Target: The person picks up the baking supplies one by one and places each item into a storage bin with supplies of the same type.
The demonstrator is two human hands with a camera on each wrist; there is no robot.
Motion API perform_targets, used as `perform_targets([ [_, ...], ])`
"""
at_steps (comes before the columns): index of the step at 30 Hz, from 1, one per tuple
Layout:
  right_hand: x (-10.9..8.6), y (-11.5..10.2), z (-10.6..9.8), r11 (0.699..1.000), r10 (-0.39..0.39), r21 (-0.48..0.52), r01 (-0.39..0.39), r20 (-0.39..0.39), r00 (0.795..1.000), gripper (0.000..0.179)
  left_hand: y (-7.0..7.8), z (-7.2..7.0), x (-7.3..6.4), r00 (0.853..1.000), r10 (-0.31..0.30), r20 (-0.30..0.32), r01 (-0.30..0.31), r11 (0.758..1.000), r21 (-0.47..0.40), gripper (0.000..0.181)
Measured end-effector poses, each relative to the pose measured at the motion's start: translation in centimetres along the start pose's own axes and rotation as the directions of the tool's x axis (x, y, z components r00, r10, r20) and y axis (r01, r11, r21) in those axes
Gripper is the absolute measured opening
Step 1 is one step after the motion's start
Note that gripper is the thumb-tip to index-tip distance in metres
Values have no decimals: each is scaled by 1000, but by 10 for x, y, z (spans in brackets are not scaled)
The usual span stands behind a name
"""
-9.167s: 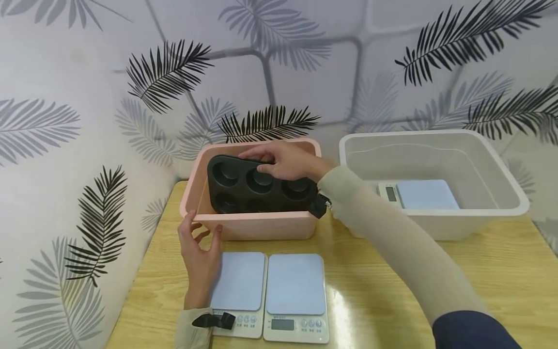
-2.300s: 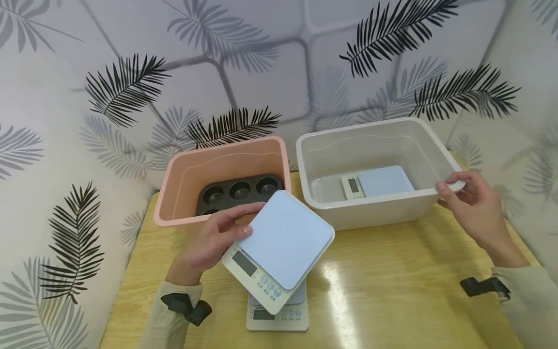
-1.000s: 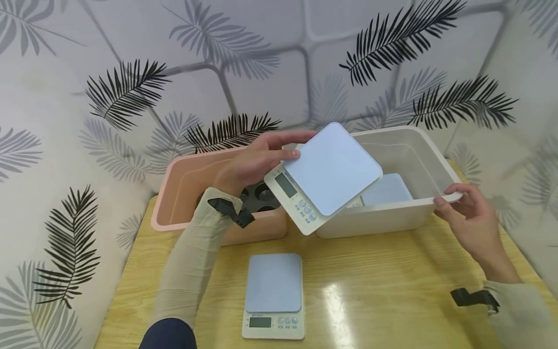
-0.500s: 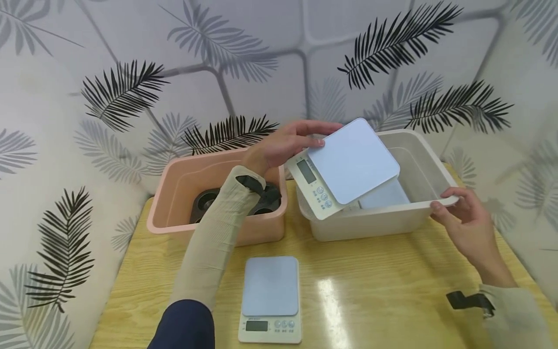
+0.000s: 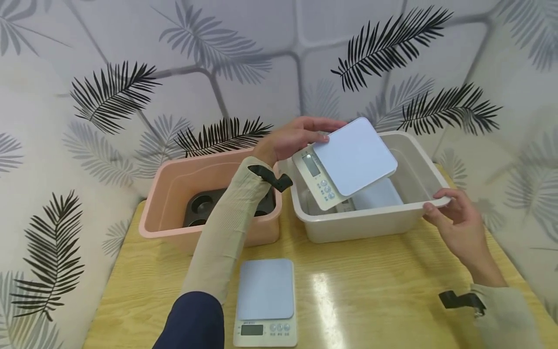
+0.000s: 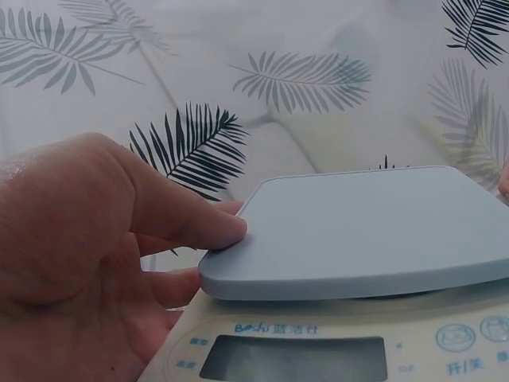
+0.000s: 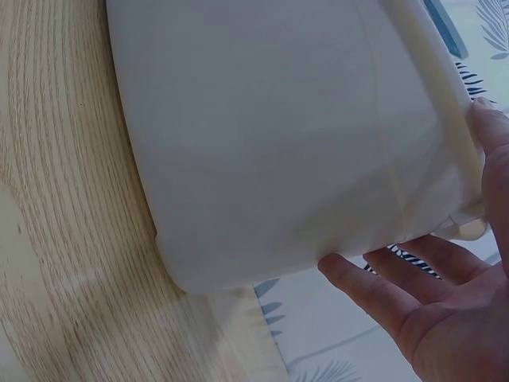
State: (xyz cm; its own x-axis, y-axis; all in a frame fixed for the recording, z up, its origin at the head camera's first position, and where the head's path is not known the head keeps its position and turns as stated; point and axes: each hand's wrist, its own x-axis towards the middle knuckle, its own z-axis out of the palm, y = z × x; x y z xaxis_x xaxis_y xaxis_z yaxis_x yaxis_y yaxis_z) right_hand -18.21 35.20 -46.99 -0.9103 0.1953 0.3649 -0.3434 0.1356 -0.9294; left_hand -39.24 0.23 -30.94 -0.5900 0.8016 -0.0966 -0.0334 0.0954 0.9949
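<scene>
My left hand (image 5: 294, 139) grips a kitchen scale (image 5: 357, 157) by its left edge, thumb on the pale blue platform and fingers beneath. Tilted, the scale hangs over the white bin (image 5: 357, 228). Inside that bin a second scale (image 5: 378, 195) lies on the bottom, partly covered by the held one. My right hand (image 5: 457, 225) holds the bin's rim at its front right corner. In the right wrist view, the thumb is at the rim and the fingers touch the outer wall. A third scale (image 5: 266, 291) lies flat on the table at the front.
A pink bin (image 5: 163, 231) stands left of the white one, with a dark muffin tin (image 5: 201, 203) inside, partly behind my left forearm. The wooden table (image 5: 370, 291) meets leaf-patterned wall covering behind and at both sides.
Earlier my left hand picked a scale up off the table. Over the last second it carried that scale right, from between the bins to above the white bin. My right hand keeps holding the rim.
</scene>
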Motion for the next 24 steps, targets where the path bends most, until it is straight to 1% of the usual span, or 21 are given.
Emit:
perform_targets([
  [3, -1, 0, 1, 1000, -2, 5, 2, -2, 1000, 33, 0, 0, 4, 1000, -10, -9, 10, 1000, 15, 54],
  [9, -1, 0, 1, 999, -3, 53, 3, 5, 1000, 32, -6, 3, 15, 999, 31, -6, -31, 997, 71, 53],
  [12, -2, 1, 0, 998, -2, 58, 2, 8, 1000, 32, -10, 9, 23, 999, 38, -1, -38, 994, 99, 52],
  [14, -2, 0, 0, 998, -2, 56, 2, 2, 1000, 32, -12, 14, 30, 999, 47, 7, -47, 990, 135, 51],
  [19, -2, -1, 0, 997, -3, 74, 4, -8, 1000, 32, -18, 25, 44, 997, 62, 51, -71, 975, 210, 51],
  [24, -1, 0, 3, 998, 0, 70, 0, 2, 1000, 33, -26, 35, 52, 994, 40, 97, -63, 967, 246, 53],
])
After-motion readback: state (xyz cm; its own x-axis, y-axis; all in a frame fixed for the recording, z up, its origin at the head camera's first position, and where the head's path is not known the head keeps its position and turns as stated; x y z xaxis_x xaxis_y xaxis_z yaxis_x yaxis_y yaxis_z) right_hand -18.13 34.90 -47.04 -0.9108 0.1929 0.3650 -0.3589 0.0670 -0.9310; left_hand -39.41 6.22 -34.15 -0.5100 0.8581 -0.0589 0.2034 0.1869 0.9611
